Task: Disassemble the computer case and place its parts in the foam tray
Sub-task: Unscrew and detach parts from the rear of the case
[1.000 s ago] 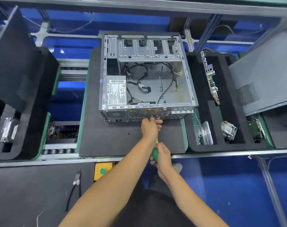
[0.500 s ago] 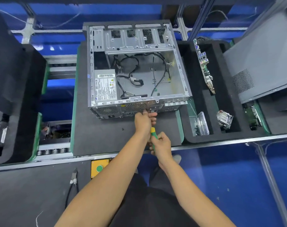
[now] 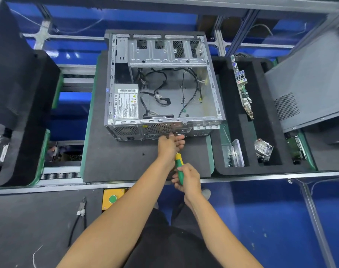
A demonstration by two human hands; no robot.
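Observation:
An open grey computer case [image 3: 164, 89] lies on a dark foam mat [image 3: 116, 161], with a power supply [image 3: 126, 103] and loose black cables inside. My right hand [image 3: 188, 179] grips the green and yellow handle of a screwdriver [image 3: 178, 166]. Its shaft points at the case's rear panel. My left hand [image 3: 169, 145] curls round the shaft near the tip, right against that panel. The tip itself is hidden. To the right stands a black foam tray [image 3: 232, 171] holding a motherboard [image 3: 242, 88], a heatsink [image 3: 263, 149] and a clear box [image 3: 236, 155].
A grey side panel [image 3: 310, 82] leans at the far right. Another black foam tray [image 3: 19, 113] is at the left. Cutters [image 3: 79, 215] lie on the near bench beside a yellow box with a green button [image 3: 112, 199]. A small screw [image 3: 143, 154] lies on the mat.
The view has shifted a little. Both hands stay on the screwdriver at the rear panel; the right hand has shifted slightly on the handle.

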